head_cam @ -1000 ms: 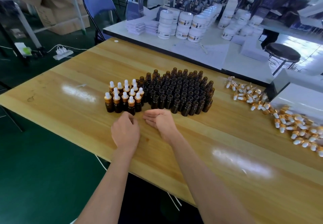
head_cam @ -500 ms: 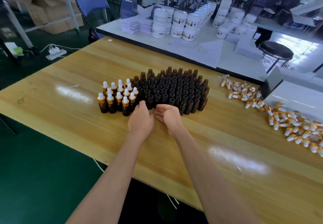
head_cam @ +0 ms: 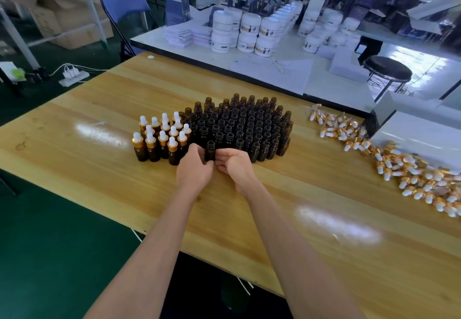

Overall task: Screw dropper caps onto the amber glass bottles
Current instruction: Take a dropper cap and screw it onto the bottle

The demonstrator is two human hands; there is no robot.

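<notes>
Holding one uncapped bottle (head_cam: 210, 149) at the near edge of the block, you have your left hand (head_cam: 194, 166) curled round its side. Your right hand (head_cam: 233, 165) is curled just beside it; whether it grips the bottle or a cap cannot be told. Done: a small group of capped bottles (head_cam: 162, 139) at the left. Outstanding: the far larger block of open bottles (head_cam: 244, 126) touching that group. Caps (head_cam: 399, 166) lie heaped well apart, on the right of the counter (head_cam: 99, 169). Judged: early stage.
</notes>
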